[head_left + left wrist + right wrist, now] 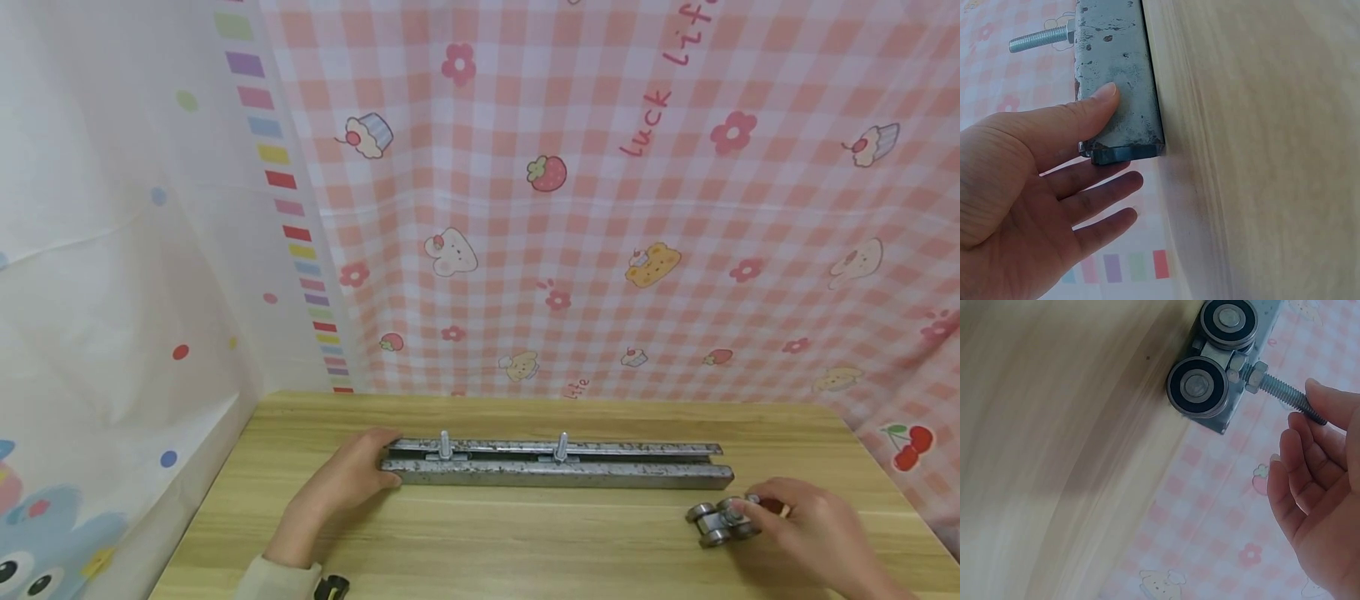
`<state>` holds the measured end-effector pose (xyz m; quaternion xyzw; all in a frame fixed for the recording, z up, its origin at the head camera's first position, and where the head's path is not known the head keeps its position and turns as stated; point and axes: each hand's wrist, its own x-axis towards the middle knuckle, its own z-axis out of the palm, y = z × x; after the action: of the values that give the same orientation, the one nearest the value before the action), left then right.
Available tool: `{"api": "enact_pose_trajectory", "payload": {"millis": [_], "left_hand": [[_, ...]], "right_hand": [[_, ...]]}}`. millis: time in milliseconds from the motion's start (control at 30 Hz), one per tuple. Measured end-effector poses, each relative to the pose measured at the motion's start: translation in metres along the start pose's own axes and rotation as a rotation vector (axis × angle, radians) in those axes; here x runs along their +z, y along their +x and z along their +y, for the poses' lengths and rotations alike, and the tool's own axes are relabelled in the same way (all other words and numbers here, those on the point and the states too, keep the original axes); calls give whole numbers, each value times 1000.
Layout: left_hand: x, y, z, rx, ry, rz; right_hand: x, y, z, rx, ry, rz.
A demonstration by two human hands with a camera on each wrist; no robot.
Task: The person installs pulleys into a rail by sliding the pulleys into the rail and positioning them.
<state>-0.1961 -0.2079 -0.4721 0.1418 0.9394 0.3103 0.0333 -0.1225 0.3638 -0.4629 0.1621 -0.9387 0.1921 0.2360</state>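
Note:
A long steel C-channel rail (pixel 562 477) lies across the wooden table with its slot facing up. Two threaded bolts, a left one (pixel 445 446) and a right one (pixel 562 447), stick up through the slot. My left hand (pixel 345 477) grips the rail's left end, thumb (pixel 1100 109) on the front face and fingers behind. Off the rail's right end, my right hand (pixel 813 521) pinches the bolt (pixel 1285 392) of a roller trolley (pixel 703 527) between thumb and fingertips. Its bearing wheels (pixel 1197 386) overlap the rail's end in the right wrist view.
The wooden table (pixel 480 542) backs onto a pink checked curtain (pixel 495 208). A white dotted curtain (pixel 135 250) hangs on the left. A small black object (pixel 332 587) shows at the left sleeve.

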Motion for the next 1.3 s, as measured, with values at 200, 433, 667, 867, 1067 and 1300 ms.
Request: {"api": "enact_pose_trajectory", "payload": {"millis": [200, 433, 667, 867, 1067, 1300], "left_hand": [[0, 0, 0, -1, -3, 1], [0, 0, 0, -3, -5, 3], [1, 0, 0, 3, -9, 7], [1, 0, 1, 6, -7, 10], [0, 0, 2, 5, -7, 9], [0, 0, 1, 8, -6, 6]], "right_hand": [[-6, -2, 8, 46, -27, -26], [-11, -3, 15, 139, -42, -84], [-17, 0, 25, 209, -60, -118], [-21, 1, 32, 267, -85, -155], [-25, 3, 41, 312, -79, -175], [-27, 5, 49, 277, -114, -120]]}}
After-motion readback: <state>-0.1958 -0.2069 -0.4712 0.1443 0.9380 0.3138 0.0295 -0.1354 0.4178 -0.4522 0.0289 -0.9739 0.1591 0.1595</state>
